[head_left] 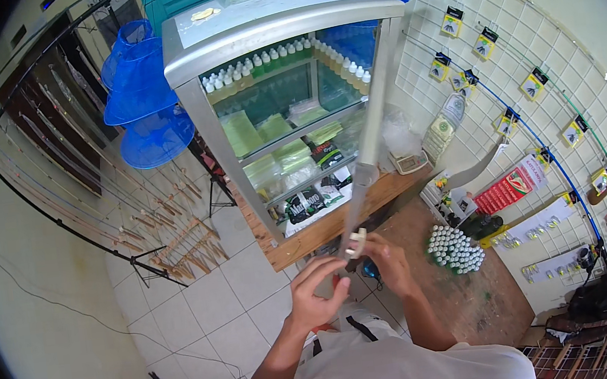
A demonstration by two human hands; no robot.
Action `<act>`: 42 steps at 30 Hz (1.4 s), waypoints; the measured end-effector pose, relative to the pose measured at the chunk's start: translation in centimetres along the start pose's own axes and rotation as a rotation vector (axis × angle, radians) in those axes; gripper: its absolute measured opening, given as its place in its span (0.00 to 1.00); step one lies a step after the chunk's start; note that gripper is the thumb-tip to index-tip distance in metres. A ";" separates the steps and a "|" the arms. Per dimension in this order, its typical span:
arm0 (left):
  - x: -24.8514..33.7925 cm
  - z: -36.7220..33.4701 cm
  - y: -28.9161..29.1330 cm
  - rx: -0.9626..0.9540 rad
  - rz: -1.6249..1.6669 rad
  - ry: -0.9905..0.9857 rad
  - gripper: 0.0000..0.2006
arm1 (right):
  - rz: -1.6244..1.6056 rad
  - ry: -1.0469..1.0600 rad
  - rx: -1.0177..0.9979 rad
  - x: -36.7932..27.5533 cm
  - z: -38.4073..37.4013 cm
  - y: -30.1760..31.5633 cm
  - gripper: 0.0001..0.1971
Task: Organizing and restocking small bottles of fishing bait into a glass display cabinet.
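- The left hand (317,290) is curved, with a gap between thumb and fingers beside the lower end of a pale strip (355,209); blur leaves me unable to tell whether the fingertips pinch it.
- The right hand (388,261) is bent inward, its fingers closed to a small pinch at the cream fitting (356,243), which sits between the two hands in front of the person's body.
- The cream fitting looks small, light and hard, probably moulded plastic; a pinch on its outer sides should hold it, though its smooth face could slip.
- The pale strip, slender and see-through in places, slants up and away from the hands to a rounded end. I judge it light and rather stiff, perhaps easily bent or scratched; best gripped near the fitting, with the far end left free.
- Off to the right, a cluster of white-capped bottles (455,249) stands on the brown desk (485,311).
- Farther off, the glass cabinet (281,10) rises behind the strip's rounded end, so that end needs clearance.
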State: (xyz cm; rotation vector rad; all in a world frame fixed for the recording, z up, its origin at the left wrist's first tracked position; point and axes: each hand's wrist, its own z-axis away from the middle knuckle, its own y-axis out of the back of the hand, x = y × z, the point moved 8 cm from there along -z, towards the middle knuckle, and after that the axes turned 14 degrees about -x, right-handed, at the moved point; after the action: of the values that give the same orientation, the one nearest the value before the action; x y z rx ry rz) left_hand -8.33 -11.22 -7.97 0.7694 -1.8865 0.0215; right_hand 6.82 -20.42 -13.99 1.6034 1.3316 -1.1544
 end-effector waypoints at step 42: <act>-10.0 7.8 -4.2 -0.364 0.016 0.510 0.17 | 0.013 -0.847 -0.093 9.7 11.8 -1.6 0.24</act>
State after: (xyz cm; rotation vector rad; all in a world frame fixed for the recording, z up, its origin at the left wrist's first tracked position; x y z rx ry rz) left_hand -10.11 -12.33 -21.23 0.4446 -1.3585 -0.1044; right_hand 3.67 -28.02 -26.93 0.8661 0.7877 -1.4967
